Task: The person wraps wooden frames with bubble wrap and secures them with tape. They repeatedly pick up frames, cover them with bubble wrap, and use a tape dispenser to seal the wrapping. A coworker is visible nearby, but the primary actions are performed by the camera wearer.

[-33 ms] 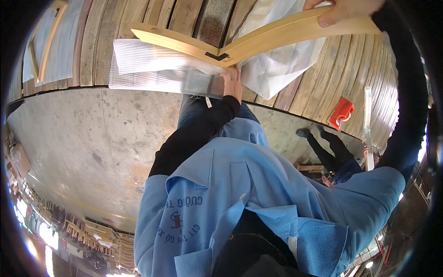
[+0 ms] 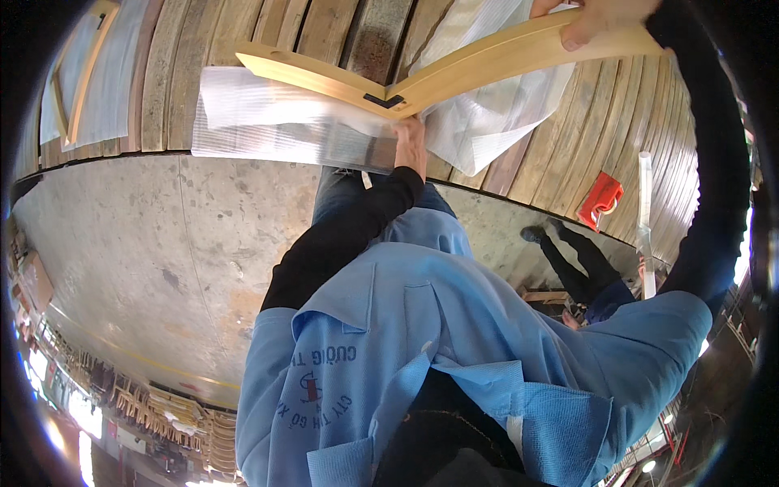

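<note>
Got wooden frame [image 2: 503, 66] at 12 to 1 o'clock in view, over slatted bench [image 2: 316, 32]. Gripping its curved member near 1:30 with right hand [image 2: 613, 23], thumb across the face, fingers over the top edge. Touching the frame's corner from its 6 o'clock side with left hand [image 2: 412, 150]; can't see the fingertips past the wood, so can't tell if clamped on it or just bracing. Note dark L-shaped piece [image 2: 373, 101] at the joint, with straight member [image 2: 308, 77] running off toward 10 o'clock.

Seeing translucent sheet [image 2: 251, 142] spread below the straight member, reaching the bench's front edge, plus similar sheeting [image 2: 515, 114] behind the curved member at 1 o'clock. Can't tell whether 1 piece or 2.

In the way: left forearm [image 2: 349, 231], crossing toward the corner over the bench's front edge. Also losing the curved member's outer end near right sleeve [image 2: 718, 146], bulging around 2 to 3 o'clock.

Have red tape dispenser [image 2: 604, 195] on the bench just short of 3 o'clock, well apart from the frame, with pale strip [image 2: 646, 195] just beyond it, crossing the bench edge. Have co-worker [image 2: 596, 264] past that edge at 3 o'clock, in dark trousers. Have another frame [image 2: 79, 89] lying on its own sheeting at 10, concrete floor [image 2: 203, 235] at 9, stacked wooden parts [image 2: 162, 410] at 8.
</note>
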Motion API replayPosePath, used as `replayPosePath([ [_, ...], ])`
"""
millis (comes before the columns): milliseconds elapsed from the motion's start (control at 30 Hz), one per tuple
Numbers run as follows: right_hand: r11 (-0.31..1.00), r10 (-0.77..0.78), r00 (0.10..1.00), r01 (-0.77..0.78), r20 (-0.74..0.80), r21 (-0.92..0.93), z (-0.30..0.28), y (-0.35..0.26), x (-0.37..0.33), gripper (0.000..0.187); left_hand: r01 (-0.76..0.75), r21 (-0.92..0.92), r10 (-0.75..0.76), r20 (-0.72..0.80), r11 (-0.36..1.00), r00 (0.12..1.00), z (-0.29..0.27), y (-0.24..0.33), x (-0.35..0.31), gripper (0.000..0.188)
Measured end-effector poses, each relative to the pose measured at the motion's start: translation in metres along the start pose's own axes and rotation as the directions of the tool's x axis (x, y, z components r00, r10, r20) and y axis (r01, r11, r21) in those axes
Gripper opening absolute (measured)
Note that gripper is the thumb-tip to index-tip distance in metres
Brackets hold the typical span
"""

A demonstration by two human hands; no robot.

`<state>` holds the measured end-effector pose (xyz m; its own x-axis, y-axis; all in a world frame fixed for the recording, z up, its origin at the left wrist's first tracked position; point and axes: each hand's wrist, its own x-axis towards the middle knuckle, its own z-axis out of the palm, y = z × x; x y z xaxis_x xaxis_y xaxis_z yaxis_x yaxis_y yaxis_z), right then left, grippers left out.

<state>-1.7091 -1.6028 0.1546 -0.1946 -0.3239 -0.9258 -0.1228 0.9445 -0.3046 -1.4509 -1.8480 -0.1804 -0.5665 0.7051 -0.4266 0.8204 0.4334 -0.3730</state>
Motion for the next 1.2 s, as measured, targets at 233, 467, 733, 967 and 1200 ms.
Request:
replayPosePath([
  [233,0.957,0.138,0.987,-0.156,-0.087,-0.245,-0.010,0.035,0.071,0.068,-0.164,-0.068,0.174,0.174,0.984,0.969,-0.027,-0.017,0.024,0.046],
  [467,0.885,0.171,0.857,-0.350,-0.486,-0.306,0.022,0.065,0.169,0.071,-0.131,-0.065,0.136,0.080,0.989,0.987,-0.024,-0.012,0.020,0.042],
  [733,0.991,0.121,0.504,-0.010,-0.855,0.134,0.131,-0.052,0.324,0.077,-0.144,0.040,0.143,0.024,0.989,0.989,-0.013,-0.008,0.016,0.047],
  [967,0.956,0.042,0.386,0.251,-0.922,0.149,0.178,-0.071,0.324,0.072,-0.213,-0.259,0.247,0.106,0.942,0.963,0.004,0.006,0.003,0.037],
  [1200,0.991,-0.028,0.584,0.122,-0.811,0.053,0.206,-0.076,0.314,0.079,-0.168,-0.465,0.212,0.044,0.869,0.976,0.012,0.004,-0.020,0.036],
])
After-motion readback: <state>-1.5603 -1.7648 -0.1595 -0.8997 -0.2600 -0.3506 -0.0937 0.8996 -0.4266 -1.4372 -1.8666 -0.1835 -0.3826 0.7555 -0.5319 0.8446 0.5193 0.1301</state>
